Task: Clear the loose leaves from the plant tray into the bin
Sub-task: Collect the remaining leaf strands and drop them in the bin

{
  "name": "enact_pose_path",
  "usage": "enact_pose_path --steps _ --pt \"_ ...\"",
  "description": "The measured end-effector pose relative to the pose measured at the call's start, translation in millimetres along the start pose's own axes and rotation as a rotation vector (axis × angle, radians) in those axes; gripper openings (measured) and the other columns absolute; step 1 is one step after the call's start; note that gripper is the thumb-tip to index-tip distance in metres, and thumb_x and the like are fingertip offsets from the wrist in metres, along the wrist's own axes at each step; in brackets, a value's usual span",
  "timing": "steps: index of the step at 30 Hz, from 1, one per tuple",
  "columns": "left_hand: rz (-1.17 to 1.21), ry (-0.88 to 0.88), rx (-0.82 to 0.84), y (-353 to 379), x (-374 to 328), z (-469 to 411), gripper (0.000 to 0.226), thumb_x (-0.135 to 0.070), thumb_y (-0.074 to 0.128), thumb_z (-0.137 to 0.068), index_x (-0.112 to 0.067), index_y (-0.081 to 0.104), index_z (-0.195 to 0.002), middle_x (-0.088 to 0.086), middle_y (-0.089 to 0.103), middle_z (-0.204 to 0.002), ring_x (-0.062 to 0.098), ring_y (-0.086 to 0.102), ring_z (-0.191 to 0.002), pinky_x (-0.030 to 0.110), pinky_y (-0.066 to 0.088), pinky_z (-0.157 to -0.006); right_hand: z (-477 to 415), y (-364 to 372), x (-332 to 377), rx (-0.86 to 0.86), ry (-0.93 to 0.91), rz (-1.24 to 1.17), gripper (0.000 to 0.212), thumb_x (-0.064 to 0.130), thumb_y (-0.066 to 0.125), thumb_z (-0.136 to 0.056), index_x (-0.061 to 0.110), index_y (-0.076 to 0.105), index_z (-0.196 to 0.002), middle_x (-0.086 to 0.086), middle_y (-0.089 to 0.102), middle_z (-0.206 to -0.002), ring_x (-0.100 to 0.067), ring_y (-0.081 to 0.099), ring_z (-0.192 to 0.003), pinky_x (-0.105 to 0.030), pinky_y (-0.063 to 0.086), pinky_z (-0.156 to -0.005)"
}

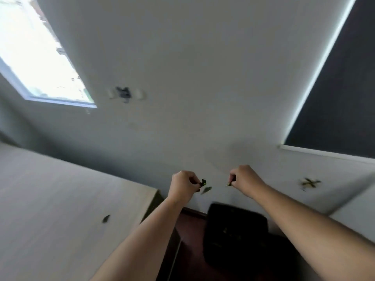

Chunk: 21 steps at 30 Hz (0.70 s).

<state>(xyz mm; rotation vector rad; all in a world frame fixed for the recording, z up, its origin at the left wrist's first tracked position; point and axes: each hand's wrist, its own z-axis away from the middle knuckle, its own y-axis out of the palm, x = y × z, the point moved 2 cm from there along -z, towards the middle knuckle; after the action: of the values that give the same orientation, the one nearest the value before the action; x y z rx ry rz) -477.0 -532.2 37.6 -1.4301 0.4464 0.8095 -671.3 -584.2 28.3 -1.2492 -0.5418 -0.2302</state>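
Note:
A black bin [237,236] stands on the dark floor at the lower middle, with a few leaf bits visible inside. Both my hands are held above it, in front of the white wall. My left hand [183,186] pinches a small green leaf [203,182] between thumb and fingers. Just below it a dark leaf [206,190] hangs in the air, loose. My right hand [244,179] pinches a tiny leaf piece [229,183] at its fingertips. Another dark leaf [106,219] lies on the pale table [60,199] at the left. No plant tray is in view.
The pale table's corner is just left of my left forearm. A second light surface [357,211] edges in at the right. On the wall are a window [40,57], a dark blind [341,98], a small fitting [123,93] and a cross-shaped mark [309,183].

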Motion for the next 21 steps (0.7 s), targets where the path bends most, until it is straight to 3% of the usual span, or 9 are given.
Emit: enact_pose_path --steps 3,6,12,14,18,21 --pt "-0.05 0.025 0.155 54.7 -14.8 -23.2 0.003 -0.003 0.072 -0.075 -0.006 0.073 -0.074 0.004 0.067 -0.068 0.007 0.059 -0.058 0.003 0.043 -0.052 1.5 7.0 -56.1 0.044 0.132 -0.011 0.018 -0.002 0.06 -0.075 0.011 0.072 -0.071 -0.009 0.068 -0.083 -0.027 0.066 -0.085 -0.025 0.048 -0.072" --pt "-0.108 -0.004 0.265 104.1 -5.5 -42.2 0.004 -0.004 0.071 -0.074 -0.007 0.073 -0.075 0.003 0.067 -0.072 0.014 0.062 -0.069 0.019 0.05 -0.067 -2.0 32.6 -99.6 0.064 0.236 -0.055 0.031 -0.001 0.062 -0.074 0.025 0.063 -0.057 -0.003 0.062 -0.075 -0.025 0.066 -0.081 -0.026 0.049 -0.071" --pt "-0.163 -0.122 0.439 188.3 58.3 -75.1 0.003 -0.006 0.07 -0.078 -0.008 0.072 -0.079 0.003 0.066 -0.075 0.015 0.062 -0.071 0.022 0.048 -0.065 -10.6 106.3 -157.9 0.138 0.405 -0.123 0.012 0.003 0.064 -0.078 0.012 0.071 -0.078 -0.001 0.065 -0.083 -0.02 0.064 -0.082 -0.021 0.042 -0.069" --pt "-0.167 -0.157 0.477 210.2 75.3 -88.8 0.006 -0.008 0.069 -0.082 -0.008 0.072 -0.087 0.006 0.07 -0.088 0.015 0.062 -0.078 0.021 0.049 -0.07 -20.0 127.1 -175.6 0.116 0.448 -0.171 0.012 0.003 0.063 -0.08 0.011 0.071 -0.084 -0.007 0.069 -0.096 -0.021 0.064 -0.083 -0.026 0.049 -0.074" --pt "-0.207 -0.181 0.692 242.7 95.3 -105.0 0.044 -0.023 0.071 -0.083 -0.012 0.059 -0.124 0.007 0.063 -0.124 0.023 0.061 -0.11 0.028 0.049 -0.093 -35.5 156.5 -196.3 0.213 0.483 -0.18 0.035 0.009 0.061 -0.086 0.013 0.06 -0.121 -0.012 0.058 -0.128 -0.025 0.06 -0.109 -0.031 0.05 -0.093" --pt "-0.284 -0.102 0.736 244.7 96.2 -107.3 0.048 -0.026 0.068 -0.085 -0.015 0.054 -0.13 0.008 0.059 -0.132 0.025 0.058 -0.116 0.033 0.047 -0.099 -36.1 161.6 -203.0 0.236 0.521 -0.186 0.036 0.009 0.057 -0.088 0.014 0.058 -0.124 -0.013 0.054 -0.133 -0.025 0.061 -0.108 -0.032 0.05 -0.092"
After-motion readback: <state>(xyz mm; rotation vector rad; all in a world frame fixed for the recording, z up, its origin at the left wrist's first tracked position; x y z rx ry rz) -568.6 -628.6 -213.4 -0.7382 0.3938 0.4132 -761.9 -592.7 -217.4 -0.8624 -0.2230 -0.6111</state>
